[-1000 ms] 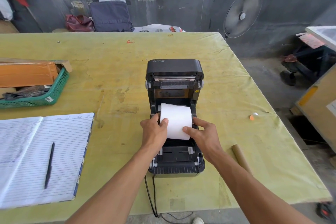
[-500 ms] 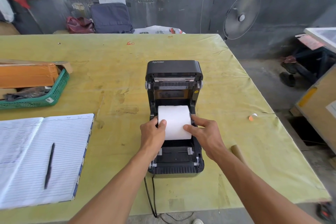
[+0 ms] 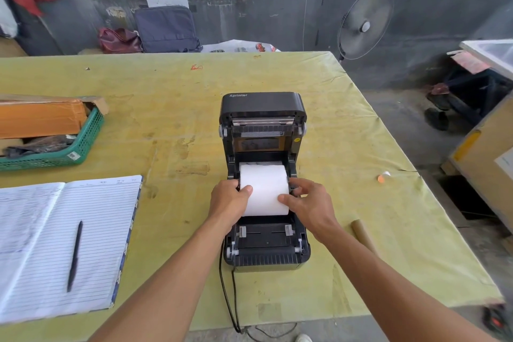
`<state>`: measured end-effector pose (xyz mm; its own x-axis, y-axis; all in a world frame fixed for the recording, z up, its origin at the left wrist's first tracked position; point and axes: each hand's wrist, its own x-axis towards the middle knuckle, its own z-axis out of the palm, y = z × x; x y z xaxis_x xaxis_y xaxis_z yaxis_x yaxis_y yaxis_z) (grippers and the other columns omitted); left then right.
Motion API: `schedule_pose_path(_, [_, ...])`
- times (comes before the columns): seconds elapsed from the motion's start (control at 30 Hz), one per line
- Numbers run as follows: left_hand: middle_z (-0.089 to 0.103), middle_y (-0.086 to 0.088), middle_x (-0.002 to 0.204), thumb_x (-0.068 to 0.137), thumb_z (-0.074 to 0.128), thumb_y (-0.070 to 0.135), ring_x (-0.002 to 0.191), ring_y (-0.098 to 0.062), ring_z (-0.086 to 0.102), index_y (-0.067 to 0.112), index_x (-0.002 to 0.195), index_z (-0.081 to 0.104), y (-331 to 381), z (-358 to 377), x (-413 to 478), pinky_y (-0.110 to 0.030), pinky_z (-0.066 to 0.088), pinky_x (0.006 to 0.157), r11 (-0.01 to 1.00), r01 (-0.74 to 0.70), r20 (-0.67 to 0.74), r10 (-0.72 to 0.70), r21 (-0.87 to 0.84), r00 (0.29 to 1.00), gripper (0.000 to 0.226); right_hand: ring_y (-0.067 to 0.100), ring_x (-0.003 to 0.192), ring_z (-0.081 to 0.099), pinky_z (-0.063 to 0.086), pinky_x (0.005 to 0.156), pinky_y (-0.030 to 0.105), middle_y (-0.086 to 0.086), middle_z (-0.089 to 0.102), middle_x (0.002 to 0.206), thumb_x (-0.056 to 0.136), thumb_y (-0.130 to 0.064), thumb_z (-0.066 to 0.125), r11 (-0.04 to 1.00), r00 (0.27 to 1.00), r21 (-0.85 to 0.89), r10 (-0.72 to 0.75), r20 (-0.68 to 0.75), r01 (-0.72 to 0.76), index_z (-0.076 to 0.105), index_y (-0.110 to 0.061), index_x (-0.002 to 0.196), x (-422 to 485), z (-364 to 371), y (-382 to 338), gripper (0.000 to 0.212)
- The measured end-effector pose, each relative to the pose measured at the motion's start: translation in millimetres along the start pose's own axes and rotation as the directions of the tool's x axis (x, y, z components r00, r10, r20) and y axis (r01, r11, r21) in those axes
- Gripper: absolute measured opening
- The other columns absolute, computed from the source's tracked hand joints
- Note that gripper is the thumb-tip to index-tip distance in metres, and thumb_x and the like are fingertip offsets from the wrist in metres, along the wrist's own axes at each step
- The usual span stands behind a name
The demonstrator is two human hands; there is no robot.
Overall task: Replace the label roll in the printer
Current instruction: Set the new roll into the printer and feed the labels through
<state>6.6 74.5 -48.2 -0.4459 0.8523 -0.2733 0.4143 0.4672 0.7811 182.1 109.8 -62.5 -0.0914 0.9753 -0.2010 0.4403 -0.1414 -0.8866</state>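
Both hands on the roll: left hand (image 3: 229, 200) clasps the left end of the white label roll (image 3: 263, 189), thumb lying across the paper face, fingers tucked out of sight at the roll's side. Right hand (image 3: 308, 204) clasps the right end, thumb on the lower front of the paper, fingers curled at the roll's right edge against the holder there. Roll sits in the open bay of the black printer (image 3: 265, 255), axis running side to side, between the two side walls; whether it is fully seated cannot be told. Printer lid (image 3: 262, 104) stands raised at the far end, "Xprinter" lettering on top. Paper guides and front roller bare, in front of the roll. Two black cables (image 3: 226, 297) run from the printer's near left corner down over the counter edge. Counter (image 3: 172, 108) covered in worn yellow-green sheet, stained. Brown cardboard core (image 3: 362, 233) lies on the counter just right of the printer, partly behind the right forearm. Small orange-and-white scrap (image 3: 382, 176) farther right, well apart. Open lined notebook (image 3: 63, 241) at left, black pen (image 3: 75, 255) resting on its right page. Green plastic basket (image 3: 69, 150) beyond the notebook, holding a brown cardboard box (image 3: 41, 116). Standing fan (image 3: 365, 23) off the far right corner.
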Motion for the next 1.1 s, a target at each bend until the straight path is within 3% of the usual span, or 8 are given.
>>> schedule_pose_path(0.1, [0.072, -0.006, 0.102, 0.089, 0.067, 0.023, 0.091, -0.021, 0.066, 0.01, 0.108, 0.069, 3.4, -8.0, 1.0, -0.028, 0.048, 0.069, 0.998, -0.044, -0.005, 0.044, 0.033, 0.999, 0.023, 0.02, 0.1, 0.062, 0.046, 0.078, 0.027, 0.007, 0.064, 0.125, 0.079, -0.029, 0.084, 0.979, 0.997, -0.19, -0.066, 0.031, 0.071, 0.055, -0.015, 0.139, 4.1, -5.8, -7.8, 0.068])
schedule_pose_path(0.27, [0.065, 0.01, 0.085, 0.082, 0.077, 0.019, 0.077, -0.008, 0.061, 0.02, 0.093, 0.063, 0.1, -12.8, -0.1, -0.014, 0.04, 0.058, 0.992, -0.106, -0.012, 0.107, 0.071, 0.994, 0.018, 0.025, 0.105, 0.058, 0.048, 0.085, 0.034, 0.008, 0.05, 0.138, 0.079, -0.033, 0.083, 0.856, 0.974, -0.473, -0.132, 0.186, 0.207, 0.04, -0.016, 0.148, 12.8, -10.2, -21.0, 0.084])
schedule_pose_path(0.47, [0.07, 0.002, 0.101, 0.08, 0.079, 0.021, 0.089, -0.019, 0.066, 0.018, 0.11, 0.061, -0.8, -10.8, -2.6, -0.032, 0.052, 0.074, 0.971, -0.143, -0.025, 0.151, 0.194, 0.988, 0.036, 0.034, 0.138, 0.036, 0.044, 0.107, 0.043, 0.011, 0.023, 0.16, 0.076, -0.031, 0.085, 0.524, 0.882, -0.713, -0.336, 0.329, 0.466, 0.01, -0.017, 0.158, 11.3, -7.6, -33.0, 0.112])
schedule_pose_path(0.57, [0.063, -0.002, 0.125, 0.078, 0.082, 0.023, 0.108, -0.026, 0.061, 0.019, 0.136, 0.043, 4.9, -12.7, -0.6, -0.043, 0.052, 0.087, 0.925, -0.193, -0.023, 0.212, 0.328, 0.977, 0.07, 0.034, 0.147, 0.025, 0.038, 0.113, 0.047, 0.011, 0.009, 0.167, 0.076, -0.031, 0.085, 0.477, 0.859, -0.715, -0.313, 0.405, 0.511, 0.005, -0.016, 0.159, 13.8, -5.7, -41.6, 0.116])
schedule_pose_path(0.67, [0.045, -0.001, 0.149, 0.078, 0.082, 0.018, 0.133, -0.026, 0.045, 0.021, 0.151, 0.022, 9.2, -13.2, 4.8, -0.042, 0.043, 0.101, 0.866, -0.281, 0.053, 0.285, 0.414, 0.957, 0.094, 0.032, 0.149, 0.023, 0.032, 0.117, 0.045, 0.012, 0.012, 0.167, 0.079, -0.032, 0.083, 0.514, 0.851, -0.68, -0.272, 0.449, 0.523, 0.006, -0.014, 0.159, 18.7, -5.0, -48.3, 0.113])
schedule_pose_path(0.87, [0.029, -0.007, 0.158, 0.074, 0.085, 0.018, 0.143, -0.024, 0.028, 0.026, 0.155, 0.002, 3.2, -11.0, 8.1, -0.04, 0.038, 0.105, 0.766, -0.38, 0.228, 0.305, 0.518, 0.925, 0.116, 0.035, 0.129, 0.049, 0.043, 0.106, 0.046, 0.016, 0.047, 0.147, 0.075, -0.037, 0.085, 0.533, 0.862, -0.687, -0.2, 0.465, 0.494, 0.013, -0.009, 0.157, 28.2, -3.4, -54.0, 0.113])
schedule_pose_path(1.0, [0.028, -0.005, 0.158, 0.062, 0.091, 0.028, 0.145, -0.022, 0.023, 0.016, 0.154, 0.009, -2.1, -3.0, 7.9, -0.042, 0.033, 0.112, 0.58, -0.483, 0.241, 0.445, 0.656, 0.862, 0.123, 0.03, 0.13, 0.046, 0.028, 0.115, 0.051, 0.008, 0.047, 0.142, 0.071, -0.046, 0.084, 0.361, 0.847, -0.768, -0.292, 0.445, 0.528, 0.038, -0.012, 0.147, 24.1, 0.9, -44.1, 0.095])
schedule_pose_path(1.1, [0.041, -0.001, 0.15, 0.064, 0.087, 0.038, 0.14, -0.019, 0.028, 0.019, 0.148, 0.031, 4.9, -9.6, 15.9, -0.047, 0.029, 0.113, 0.53, -0.53, 0.285, 0.476, 0.662, 0.832, 0.103, 0.029, 0.129, 0.047, 0.021, 0.119, 0.053, 0.005, 0.048, 0.139, 0.071, -0.049, 0.083, 0.292, 0.827, -0.789, -0.358, 0.434, 0.541, 0.044, -0.014, 0.141, 17.5, 3.2, -34.8, 0.087])
